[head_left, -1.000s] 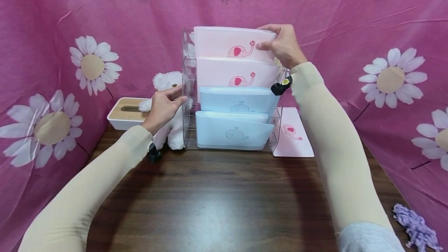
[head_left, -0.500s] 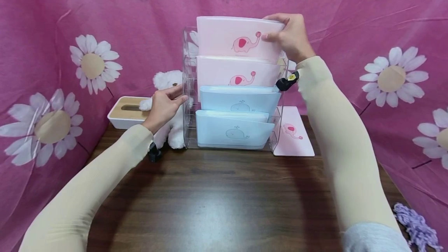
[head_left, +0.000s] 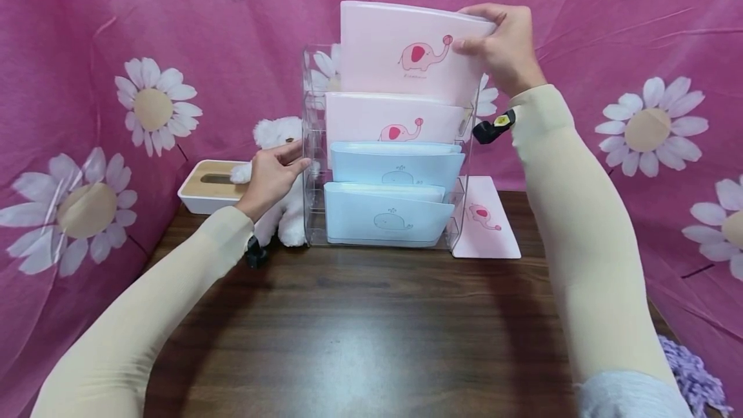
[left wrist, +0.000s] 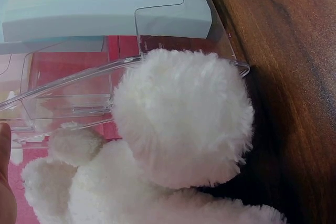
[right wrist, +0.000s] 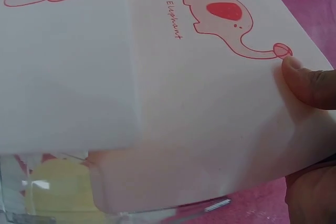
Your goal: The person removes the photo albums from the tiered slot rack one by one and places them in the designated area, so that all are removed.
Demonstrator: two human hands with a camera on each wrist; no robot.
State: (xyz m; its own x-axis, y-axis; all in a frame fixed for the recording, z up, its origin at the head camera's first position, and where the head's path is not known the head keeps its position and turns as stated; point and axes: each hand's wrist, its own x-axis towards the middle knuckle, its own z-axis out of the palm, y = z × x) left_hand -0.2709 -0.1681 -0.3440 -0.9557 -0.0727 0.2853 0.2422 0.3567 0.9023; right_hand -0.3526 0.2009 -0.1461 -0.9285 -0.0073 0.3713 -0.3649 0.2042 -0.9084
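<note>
A clear tiered rack (head_left: 315, 224) stands on the table, holding folders one above another. My right hand (head_left: 511, 47) pinches the upper right corner of a pink elephant folder (head_left: 377, 50), thumb in front and fingers behind. That folder is raised, its lower part behind a second pink folder (head_left: 354, 115). Below are a blue whale folder (head_left: 360, 163) and another blue whale folder (head_left: 354, 218) at the front. My left hand (head_left: 269, 176) grips the rack's left side edge. In the right wrist view the thumb (right wrist: 310, 82) presses the pink folder's printed face.
A white plush toy (head_left: 290, 231) sits against the rack's left side, beside a tissue box (head_left: 200, 192) with a wooden lid. One pink elephant folder (head_left: 493, 237) lies flat to the right. Purple yarn-like material (head_left: 693, 373) is at the right table edge. Pink floral cloth hangs behind.
My right hand has lifted the rear pink folder upward and to the right, showing more of its elephant print. The left hand has stayed on the rack.
</note>
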